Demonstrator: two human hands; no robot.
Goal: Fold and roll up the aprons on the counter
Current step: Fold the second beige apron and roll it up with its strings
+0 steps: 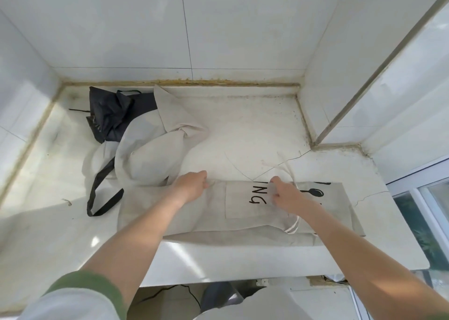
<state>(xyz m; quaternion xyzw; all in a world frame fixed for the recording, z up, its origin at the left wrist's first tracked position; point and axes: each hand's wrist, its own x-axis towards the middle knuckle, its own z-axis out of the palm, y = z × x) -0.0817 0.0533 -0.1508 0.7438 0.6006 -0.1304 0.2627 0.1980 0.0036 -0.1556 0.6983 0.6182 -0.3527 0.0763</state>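
A person stands at a white counter point(243, 130), both bare forearms reaching forward. A beige apron point(218, 224) lies along the counter's front edge, towards its right end, folded into a long flat strip with black printed letters and a spoon design facing up. The left hand point(192, 186) grips the strip's far edge with curled fingers. The right hand point(289, 195) pinches the cloth on the print, near the white ties point(292, 227) that trail across the fabric.

This looks like the folding step, with the strip being narrowed or squared before rolling. The next move probably calls for tucking the ties in and rolling tightly from one end, keeping the edges even.

A second beige apron point(150, 156) lies crumpled towards the back left, touching the strip. A dark apron point(109, 115) is bunched in the back left corner, and a black strap point(97, 193) loops forward.
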